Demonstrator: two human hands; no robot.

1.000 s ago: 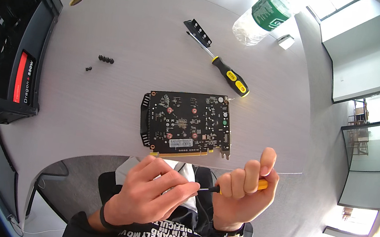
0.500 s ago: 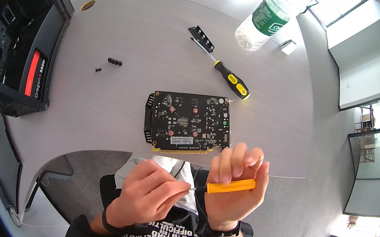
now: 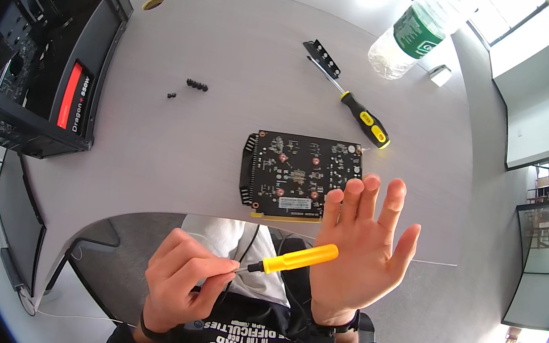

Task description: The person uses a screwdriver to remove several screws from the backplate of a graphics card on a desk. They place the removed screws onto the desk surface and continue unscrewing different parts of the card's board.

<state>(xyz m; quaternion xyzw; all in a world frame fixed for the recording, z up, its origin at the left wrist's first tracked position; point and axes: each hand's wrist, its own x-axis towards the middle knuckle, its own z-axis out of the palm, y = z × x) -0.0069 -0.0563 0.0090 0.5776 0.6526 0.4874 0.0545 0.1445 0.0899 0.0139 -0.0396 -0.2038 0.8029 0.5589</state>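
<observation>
Between its thumb and fingers, my left hand (image 3: 184,280) pinches the metal shaft of a small screwdriver with a yellow handle (image 3: 298,258). The handle points up and to the right, its end close to my right palm. My right hand (image 3: 361,256) is spread, palm up, with the fingers stretched toward the table. Those fingertips cover the lower right corner of a black graphics card (image 3: 299,172), which lies on the table with its circuit side up. Several screws show in the card's board. Whether the handle end touches the palm, I cannot tell.
A larger black and yellow screwdriver (image 3: 364,119) lies beyond the card, its tip beside a black slotted bracket (image 3: 322,58). Several small black screws (image 3: 197,85) sit left of them. A computer case (image 3: 50,58) stands at the left, a plastic bottle (image 3: 415,35) at the far right.
My right hand has opened and let go of the yellow handle, fingers now stretched out. My left hand has moved left with the small screwdriver. The whole view has shifted slightly.
</observation>
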